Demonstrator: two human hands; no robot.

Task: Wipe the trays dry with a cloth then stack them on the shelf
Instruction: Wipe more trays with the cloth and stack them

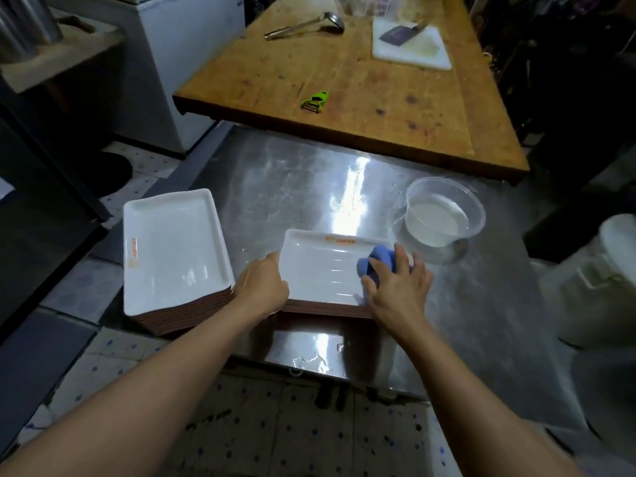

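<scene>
Nearest, two bare forearms are seen reaching over a steel table [481,304], whose front edge carries pooled water. The left hand [263,285] is set on the left rim of a white tray [316,266], its fingers curled over that rim. The right hand [399,287] is pressed onto a blue cloth [377,261], the fingers spread and bent over the cloth, which is bunched against the right part of the tray's inner surface. This tray is lying on top of a low stack [327,309] of brown-edged trays near the table's front edge. To its left, just apart, a taller stack [179,315] is noted at the table's left corner, topped by a second white tray [172,246] with an orange mark along its left rim. Behind and to the right of the wiped tray, a clear round tub [444,218] holding pale liquid is standing on the steel. Farther back, a wooden table [344,80] is observed, bearing a green peeler [315,101], a metal ladle [306,26], and a white cutting board [411,46] with a cleaver [401,33] resting on it. A white basket's [375,5] contents cannot be made out.
</scene>
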